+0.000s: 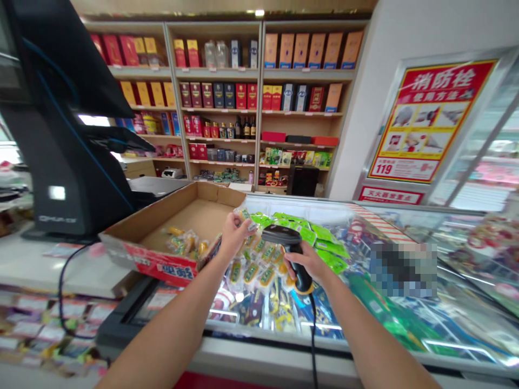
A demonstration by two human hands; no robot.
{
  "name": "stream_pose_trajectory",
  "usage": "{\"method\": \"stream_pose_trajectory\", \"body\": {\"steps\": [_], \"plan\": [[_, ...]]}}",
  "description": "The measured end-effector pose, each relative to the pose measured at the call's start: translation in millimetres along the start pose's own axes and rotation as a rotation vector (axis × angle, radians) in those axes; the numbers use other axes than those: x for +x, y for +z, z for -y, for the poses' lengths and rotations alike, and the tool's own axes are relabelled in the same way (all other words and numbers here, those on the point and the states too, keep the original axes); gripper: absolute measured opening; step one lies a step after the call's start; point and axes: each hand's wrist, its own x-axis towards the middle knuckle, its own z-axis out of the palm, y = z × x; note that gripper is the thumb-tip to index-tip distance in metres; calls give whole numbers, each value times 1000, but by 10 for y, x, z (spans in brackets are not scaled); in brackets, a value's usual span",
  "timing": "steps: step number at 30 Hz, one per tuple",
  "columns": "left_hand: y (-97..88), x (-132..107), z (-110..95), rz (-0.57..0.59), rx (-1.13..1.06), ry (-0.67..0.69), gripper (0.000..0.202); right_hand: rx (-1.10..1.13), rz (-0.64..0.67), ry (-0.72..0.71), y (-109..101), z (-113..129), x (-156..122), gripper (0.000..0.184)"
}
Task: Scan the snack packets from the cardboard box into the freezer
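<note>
My left hand [234, 233] is closed on a small clear snack packet [245, 216], held up above a glass-topped freezer [405, 302]. My right hand [305, 262] grips a black corded barcode scanner [288, 249], its head just right of the packet and level with it. Several similar yellow and green packets [254, 265] lie spread on the glass below both hands. A shallow cardboard tray [140, 232] with a few more packets sits to the left, partly on the freezer lid.
A black point-of-sale terminal [60, 156] stands on the white counter at left. Shelves of boxed and bottled goods [227, 97] fill the back wall. A red and yellow poster [430, 119] hangs at right. The scanner cable [313, 335] drops toward me.
</note>
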Motion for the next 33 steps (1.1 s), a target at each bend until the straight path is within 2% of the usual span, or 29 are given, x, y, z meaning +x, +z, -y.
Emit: {"method": "stream_pose_trajectory", "body": {"steps": [5, 12, 23, 27, 29, 33], "plan": [[-32, 18, -3, -47, 159, 62, 32, -9, 19, 14, 2, 16, 2, 26], [-31, 30, 2, -57, 188, 75, 28, -2, 25, 14, 3, 26, 7, 27], [-5, -38, -82, -3, 85, -29, 40, 12, 10, 8, -6, 13, 12, 26], [11, -64, -134, 60, 60, -98, 44, 16, 7, -10, -33, -60, 33, 27], [9, -80, -159, 87, 118, -79, 41, 27, -13, -10, -44, -92, 44, 29], [-18, -122, -208, 117, 404, 81, 27, 46, -45, -3, -57, -112, 52, 32]]}}
